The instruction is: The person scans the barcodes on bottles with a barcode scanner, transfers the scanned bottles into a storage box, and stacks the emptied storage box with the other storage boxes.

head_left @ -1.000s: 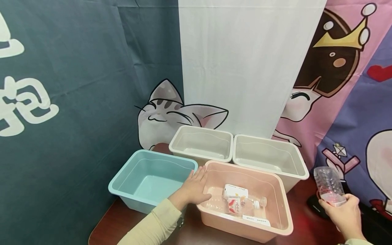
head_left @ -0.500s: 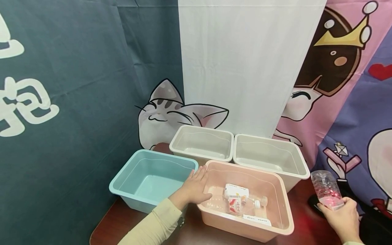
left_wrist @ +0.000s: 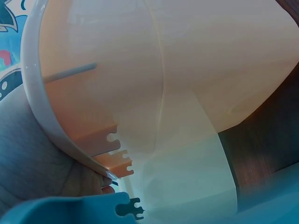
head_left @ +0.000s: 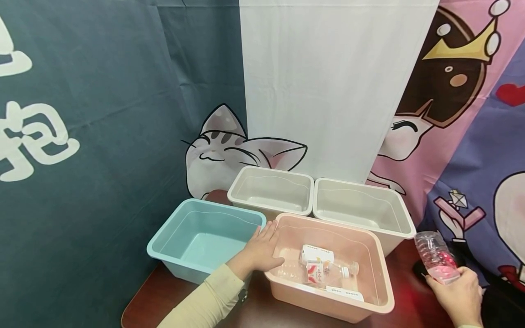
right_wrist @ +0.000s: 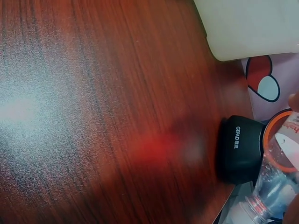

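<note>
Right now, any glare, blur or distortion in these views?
Head: even light, red glow on the table right of the pink bin; right wrist: white glare at left, red spot mid-frame; left wrist: bluish haze lower right, jagged notches on the blue bin, likely artifacts.

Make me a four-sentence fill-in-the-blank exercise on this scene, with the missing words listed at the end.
1. The ____ hand grips a bottle.
2. More bottles lie in the ____ bin.
3. Farthest left in the head view stands the ____ bin.
4. At the back stand ____ off-white bins.

Missing words: right; pink; blue; two.
</note>
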`<state>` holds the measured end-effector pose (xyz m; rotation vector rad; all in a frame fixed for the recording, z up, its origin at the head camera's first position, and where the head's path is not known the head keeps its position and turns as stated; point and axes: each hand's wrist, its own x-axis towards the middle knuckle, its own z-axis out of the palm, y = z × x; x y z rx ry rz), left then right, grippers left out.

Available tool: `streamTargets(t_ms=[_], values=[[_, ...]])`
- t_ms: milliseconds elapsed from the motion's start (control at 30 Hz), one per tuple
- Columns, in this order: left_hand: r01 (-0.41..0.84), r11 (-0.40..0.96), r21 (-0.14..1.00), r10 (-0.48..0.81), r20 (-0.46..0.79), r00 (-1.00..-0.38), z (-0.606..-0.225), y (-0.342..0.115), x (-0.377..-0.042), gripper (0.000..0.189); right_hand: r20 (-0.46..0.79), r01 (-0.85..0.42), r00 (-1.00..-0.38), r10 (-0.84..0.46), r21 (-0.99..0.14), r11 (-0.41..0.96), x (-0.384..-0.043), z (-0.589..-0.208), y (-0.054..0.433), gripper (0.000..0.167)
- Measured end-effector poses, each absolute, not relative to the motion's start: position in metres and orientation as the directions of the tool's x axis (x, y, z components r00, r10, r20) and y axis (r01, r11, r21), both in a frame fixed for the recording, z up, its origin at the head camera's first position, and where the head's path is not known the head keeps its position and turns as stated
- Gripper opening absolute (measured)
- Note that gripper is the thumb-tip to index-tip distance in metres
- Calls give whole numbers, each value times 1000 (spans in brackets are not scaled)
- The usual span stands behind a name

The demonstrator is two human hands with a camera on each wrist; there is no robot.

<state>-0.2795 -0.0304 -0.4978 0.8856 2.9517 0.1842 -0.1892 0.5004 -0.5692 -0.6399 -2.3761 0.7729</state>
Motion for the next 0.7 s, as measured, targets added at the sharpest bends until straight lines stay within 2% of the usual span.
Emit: streamTargets(t_ms=[167, 467, 700], values=[[548, 827, 130, 554, -18, -832, -497, -30, -280, 94, 472, 193, -689, 549, -611, 768, -189, -577, 501, 74], [547, 827, 130, 553, -15, -833, -497, -30, -280, 94, 442, 306, -643, 625, -600, 739, -187, -580, 498, 69], [545, 828, 133, 552, -18, -834, -496, -30, -280, 95, 550, 268, -565, 616, -584, 766, -188, -588, 499, 68]])
